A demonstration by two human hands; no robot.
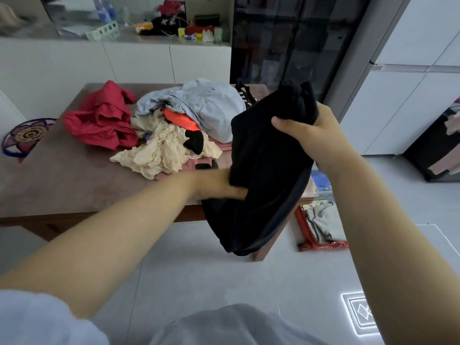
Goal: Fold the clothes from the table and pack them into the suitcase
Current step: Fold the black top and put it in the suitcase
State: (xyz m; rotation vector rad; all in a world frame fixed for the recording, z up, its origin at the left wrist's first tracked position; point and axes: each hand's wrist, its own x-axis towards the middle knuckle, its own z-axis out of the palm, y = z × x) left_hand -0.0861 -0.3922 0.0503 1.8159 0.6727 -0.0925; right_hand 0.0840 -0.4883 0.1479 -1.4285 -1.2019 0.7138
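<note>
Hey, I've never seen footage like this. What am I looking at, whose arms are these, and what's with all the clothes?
No machine here: one picture from a camera worn on a person's head, looking down at their own arms. The right hand grips the top of a black garment, held up; the left hand reaches into its lower part, fingers hidden. On the table lie unfolded clothes: a red garment, a blue garment, a cream garment. On the floor at right lies an open suitcase with grey cloth inside.

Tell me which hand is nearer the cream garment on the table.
Left. The left hand is just right of the cream garment; the right hand grips the black garment, higher and farther right.
</note>
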